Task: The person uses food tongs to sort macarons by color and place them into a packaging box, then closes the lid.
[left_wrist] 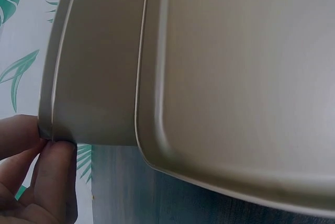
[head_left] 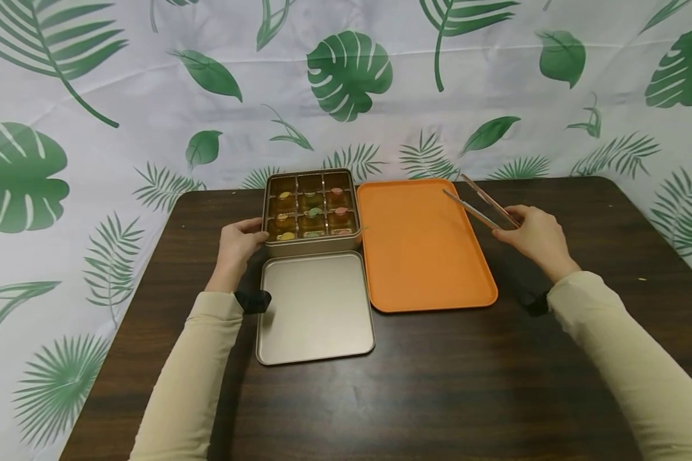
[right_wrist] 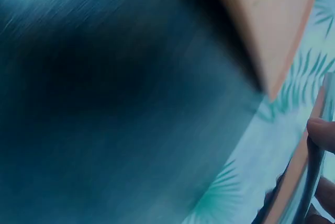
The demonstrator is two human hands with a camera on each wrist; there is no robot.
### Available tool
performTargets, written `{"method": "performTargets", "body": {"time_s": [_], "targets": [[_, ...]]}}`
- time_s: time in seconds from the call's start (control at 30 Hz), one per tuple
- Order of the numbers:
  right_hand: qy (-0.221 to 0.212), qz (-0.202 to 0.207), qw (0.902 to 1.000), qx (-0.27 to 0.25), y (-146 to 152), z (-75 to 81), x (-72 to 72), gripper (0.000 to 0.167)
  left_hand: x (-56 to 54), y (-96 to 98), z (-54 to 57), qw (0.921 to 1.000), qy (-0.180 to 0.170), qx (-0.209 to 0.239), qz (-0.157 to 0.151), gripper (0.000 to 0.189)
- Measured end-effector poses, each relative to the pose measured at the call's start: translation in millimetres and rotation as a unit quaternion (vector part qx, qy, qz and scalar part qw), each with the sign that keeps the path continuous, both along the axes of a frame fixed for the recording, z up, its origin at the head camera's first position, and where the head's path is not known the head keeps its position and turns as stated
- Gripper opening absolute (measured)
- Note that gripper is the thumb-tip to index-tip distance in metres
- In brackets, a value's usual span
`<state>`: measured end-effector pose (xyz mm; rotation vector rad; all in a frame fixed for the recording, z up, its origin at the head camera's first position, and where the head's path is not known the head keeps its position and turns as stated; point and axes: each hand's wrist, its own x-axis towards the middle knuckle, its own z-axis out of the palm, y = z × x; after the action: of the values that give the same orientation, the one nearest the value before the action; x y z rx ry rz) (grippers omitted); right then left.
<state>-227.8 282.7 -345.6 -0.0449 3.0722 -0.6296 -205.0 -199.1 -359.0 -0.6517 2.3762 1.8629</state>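
My left hand [head_left: 239, 243] grips the front left corner of a square gold tin [head_left: 317, 246]. Fingertips [left_wrist: 56, 156] pinch its rim in the left wrist view. Inside the tin, a divided insert holds several small yellow, green and pink pieces, perhaps sweets [head_left: 341, 211], one colour per column. A pair of metal tongs [head_left: 481, 203] is held in my right hand [head_left: 539, 237], arms spread and tips pointing over the right edge of the orange tray [head_left: 421, 256]. Nothing sits between the tong tips. The right wrist view is blurred and shows only part of the tongs [right_wrist: 301, 166].
The tin's flat gold lid [head_left: 317, 307] lies just in front of the tin. To the right of both, the orange tray rests flat on the dark wooden table [head_left: 438, 384]. A white cloth with green leaf prints [head_left: 380, 128] hangs behind the table.
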Motion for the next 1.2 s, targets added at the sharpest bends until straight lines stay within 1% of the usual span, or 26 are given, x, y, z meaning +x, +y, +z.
{"method": "performTargets", "body": {"time_s": [0.17,0.3,0.37,0.53,0.7,0.97,1.07,1.2], "targets": [[-0.026,-0.027,0.9992,0.015,25,-4.3,3.4,0.066,-0.3,1.7,-0.1,1.0000,-0.001,0.007,0.000,0.045],[-0.047,-0.040,0.9979,0.020,38,-6.4,4.8,0.068,-1.1,0.4,-1.2,0.9999,0.002,0.013,0.001,0.045],[-0.061,-0.039,0.9970,0.029,44,-7.2,5.1,0.068,-1.3,-0.3,-1.9,0.9999,0.002,0.012,-0.001,0.045],[-0.118,-0.019,0.9914,0.053,57,-9.0,5.0,0.070,-0.6,-1.0,-2.1,1.0000,-0.004,0.003,-0.006,0.045],[-0.146,-0.016,0.9875,0.057,62,-12.4,4.2,0.073,0.1,-1.2,0.5,0.9999,-0.007,0.008,-0.008,0.045],[-0.170,-0.025,0.9833,0.061,65,-15.0,4.8,0.077,1.3,-2.4,3.9,0.9995,-0.023,0.017,-0.015,0.045],[-0.177,-0.037,0.9813,0.065,65,-16.3,4.9,0.079,1.9,-2.9,3.7,0.9996,-0.021,0.016,-0.013,0.045],[-0.186,-0.045,0.9789,0.072,63,-16.4,4.9,0.081,1.5,-3.1,-0.2,0.9998,-0.006,0.016,-0.004,0.045]]}}
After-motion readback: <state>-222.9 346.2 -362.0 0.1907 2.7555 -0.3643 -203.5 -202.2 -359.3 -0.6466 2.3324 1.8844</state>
